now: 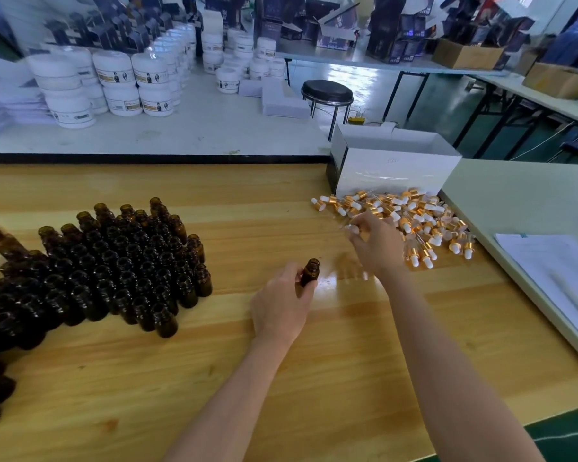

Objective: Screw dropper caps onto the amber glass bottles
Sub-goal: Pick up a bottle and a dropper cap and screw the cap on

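the wooden worktable (281, 378) carries everything, laid out so each hand has its own stock on its own side. the block of open amber glass bottles (114, 268) stands upright, well to the left of the grip, on the side of the hand that fetches them. the white box (391, 168) sits beyond and to the right of the grip. the pile of gold-collared dropper caps (424, 225) lies spilled at its foot, within the other hand's reach. the left hand (281, 305) clasps a single amber bottle (310, 271) round its body between thumb and fingers. the bottle's bare mouth faces up and leans toward the right, probably so a cap can go straight in. the right hand (377, 245) is at the near edge of the cap pile, just right of and beyond the held bottle. its fingers are curled but blurred, so i cannot tell whether a cap is pinched in them. the held bottle has no cap yet
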